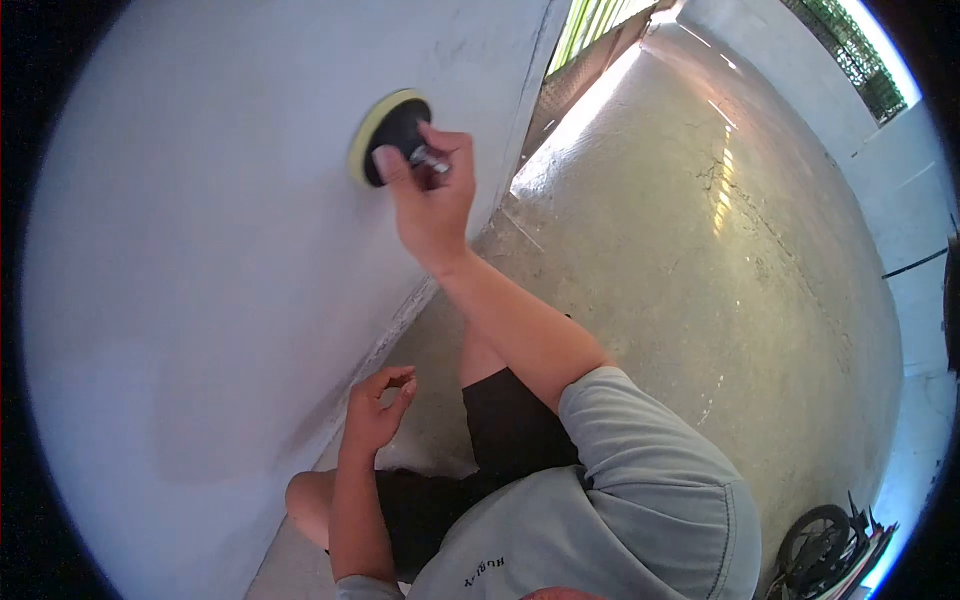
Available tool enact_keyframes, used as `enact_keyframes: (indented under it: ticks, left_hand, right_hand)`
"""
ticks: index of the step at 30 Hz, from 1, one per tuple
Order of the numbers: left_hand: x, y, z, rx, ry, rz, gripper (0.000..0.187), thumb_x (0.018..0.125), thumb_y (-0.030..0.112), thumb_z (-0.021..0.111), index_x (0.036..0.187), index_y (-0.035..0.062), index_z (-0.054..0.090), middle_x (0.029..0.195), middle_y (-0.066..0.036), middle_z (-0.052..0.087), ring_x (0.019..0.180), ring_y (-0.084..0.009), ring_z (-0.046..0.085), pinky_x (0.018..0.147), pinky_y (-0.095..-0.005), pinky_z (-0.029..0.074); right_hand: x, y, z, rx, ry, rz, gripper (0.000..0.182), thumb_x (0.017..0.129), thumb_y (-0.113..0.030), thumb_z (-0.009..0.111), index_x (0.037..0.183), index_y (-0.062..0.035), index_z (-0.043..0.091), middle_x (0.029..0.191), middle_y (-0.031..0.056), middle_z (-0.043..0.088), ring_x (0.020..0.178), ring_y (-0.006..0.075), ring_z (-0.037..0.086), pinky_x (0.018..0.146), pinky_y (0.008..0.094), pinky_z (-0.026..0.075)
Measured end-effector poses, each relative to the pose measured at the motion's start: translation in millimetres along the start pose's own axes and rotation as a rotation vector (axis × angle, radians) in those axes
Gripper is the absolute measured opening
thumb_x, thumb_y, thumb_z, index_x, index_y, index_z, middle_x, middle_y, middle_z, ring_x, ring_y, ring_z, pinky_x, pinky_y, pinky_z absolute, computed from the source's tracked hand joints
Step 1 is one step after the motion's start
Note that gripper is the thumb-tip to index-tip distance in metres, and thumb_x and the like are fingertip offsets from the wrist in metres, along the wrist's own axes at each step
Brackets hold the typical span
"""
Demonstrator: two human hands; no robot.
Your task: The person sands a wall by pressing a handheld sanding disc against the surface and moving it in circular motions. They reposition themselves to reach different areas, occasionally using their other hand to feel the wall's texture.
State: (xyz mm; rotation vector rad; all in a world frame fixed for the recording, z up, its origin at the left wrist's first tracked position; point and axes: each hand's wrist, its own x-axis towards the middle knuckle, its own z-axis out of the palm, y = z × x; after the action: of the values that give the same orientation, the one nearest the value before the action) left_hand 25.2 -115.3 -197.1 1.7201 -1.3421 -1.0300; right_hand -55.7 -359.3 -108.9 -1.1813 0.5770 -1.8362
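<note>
My right hand [437,205] grips a round polishing pad [392,128] with a black back, a pale yellow foam rim and a metal shank. Thumb and fingers hold it from the back, near the shank. The pad's yellow face is turned to the white wall [220,220] and appears to lie against it. Lower down, my left hand [376,412] hovers near the foot of the wall, over my bent leg. Its fingers are loosely curled, a gap shows between thumb and forefinger, and nothing is in it.
A grey concrete floor [680,230] stretches to the right, with a crack and bright light streaks. At the lower right stands a motorcycle [815,550], partly cut off. Green slats [595,30] show at an opening at the top. Another wall [850,130] runs along the right.
</note>
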Motion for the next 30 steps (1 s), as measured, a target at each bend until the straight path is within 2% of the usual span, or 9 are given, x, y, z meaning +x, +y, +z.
enact_keyframes:
  ticks: [2, 5, 10, 14, 16, 20, 26, 28, 30]
  left_hand:
    - [-0.3, 5.9, 1.1, -0.144, -0.046, 0.010, 0.026, 0.090, 0.026, 0.067, 0.105, 0.0055, 0.069, 0.103, -0.011, 0.071, 0.097, -0.0220, 0.067, 0.093, -0.0369, 0.046]
    - [-20.4, 44.7, 6.2, -0.439, -0.104, 0.315, 0.050, 0.089, 0.049, 0.061, 0.107, 0.0029, 0.068, 0.115, -0.016, 0.066, 0.108, -0.0278, 0.062, 0.097, -0.0407, 0.043]
    - [-44.6, 153.7, -4.3, -0.951, -0.237, 0.743, 0.088, 0.085, 0.078, 0.041, 0.105, -0.0038, 0.066, 0.109, -0.026, 0.062, 0.104, -0.0358, 0.060, 0.092, -0.0449, 0.047]
    - [-60.5, 211.5, -16.1, -1.367, -0.259, 1.212, 0.106, 0.074, 0.084, 0.050, 0.117, -0.0129, 0.056, 0.108, -0.025, 0.060, 0.101, -0.0341, 0.059, 0.090, -0.0421, 0.045]
    - [-79.4, 243.9, 55.3, -1.836, -0.169, 1.577, 0.093, 0.085, 0.075, 0.044, 0.108, -0.0132, 0.059, 0.103, -0.028, 0.061, 0.100, -0.0335, 0.062, 0.082, -0.0400, 0.051]
    - [-75.8, 235.9, 8.7, -1.409, -0.204, 1.487, 0.076, 0.084, 0.063, 0.059, 0.105, -0.0096, 0.061, 0.096, -0.023, 0.063, 0.091, -0.0287, 0.064, 0.072, -0.0327, 0.051]
    - [-97.6, 217.7, 10.7, -1.426, -0.332, 1.153, 0.106, 0.075, 0.085, 0.045, 0.117, -0.0128, 0.056, 0.108, -0.025, 0.061, 0.101, -0.0327, 0.058, 0.090, -0.0393, 0.044]
    - [-108.4, 249.4, 42.7, -1.862, 0.070, 1.135, 0.072, 0.086, 0.064, 0.057, 0.101, -0.0069, 0.062, 0.098, -0.023, 0.063, 0.090, -0.0292, 0.064, 0.071, -0.0312, 0.050]
    - [-86.1, 230.2, 17.9, -1.671, -0.128, 1.229, 0.071, 0.086, 0.063, 0.056, 0.100, -0.0062, 0.062, 0.098, -0.023, 0.063, 0.090, -0.0293, 0.064, 0.071, -0.0313, 0.050]
  right_hand:
    - [0.1, -3.4, 0.0, 0.001, -0.206, -0.102, 0.042, 0.084, -0.012, 0.078, 0.113, -0.0036, 0.049, 0.101, 0.0037, 0.056, 0.086, 0.0070, 0.055, 0.068, 0.0216, 0.049]
    - [27.2, 18.2, -16.7, 0.066, 0.072, -0.036, 0.038, 0.082, -0.018, 0.080, 0.104, -0.0034, 0.053, 0.096, 0.0061, 0.059, 0.081, 0.0121, 0.056, 0.072, 0.0258, 0.050]
    - [16.1, -0.2, -5.8, -0.056, 0.015, 0.007, 0.036, 0.086, -0.012, 0.076, 0.109, -0.0019, 0.051, 0.103, 0.0094, 0.057, 0.088, 0.0150, 0.059, 0.076, 0.0271, 0.051]
    - [3.4, 1.0, -0.3, -0.192, -0.102, -0.116, 0.042, 0.085, -0.013, 0.077, 0.113, 0.0007, 0.050, 0.109, 0.0131, 0.055, 0.096, 0.0182, 0.059, 0.079, 0.0280, 0.053]
    - [12.6, 1.7, -7.9, -0.087, -0.035, 0.080, 0.040, 0.087, -0.012, 0.074, 0.114, 0.0019, 0.047, 0.111, 0.0152, 0.055, 0.098, 0.0194, 0.059, 0.081, 0.0286, 0.053]
    - [2.6, -4.7, -0.1, -0.092, 0.016, 0.074, 0.039, 0.089, -0.012, 0.071, 0.115, 0.0027, 0.046, 0.111, 0.0169, 0.056, 0.098, 0.0201, 0.060, 0.082, 0.0283, 0.053]
    - [13.8, -16.3, 1.2, -0.153, -0.029, 0.015, 0.039, 0.089, -0.015, 0.073, 0.113, 0.0039, 0.048, 0.108, 0.0173, 0.059, 0.097, 0.0196, 0.061, 0.082, 0.0269, 0.053]
    - [16.6, -9.3, -1.9, -0.060, 0.028, 0.058, 0.041, 0.088, -0.015, 0.074, 0.114, 0.0035, 0.049, 0.107, 0.0158, 0.059, 0.096, 0.0189, 0.061, 0.081, 0.0270, 0.053]
    - [2.1, -1.5, -2.4, -0.236, 0.000, -0.029, 0.041, 0.087, -0.016, 0.076, 0.113, 0.0025, 0.051, 0.107, 0.0137, 0.059, 0.093, 0.0181, 0.061, 0.079, 0.0265, 0.052]
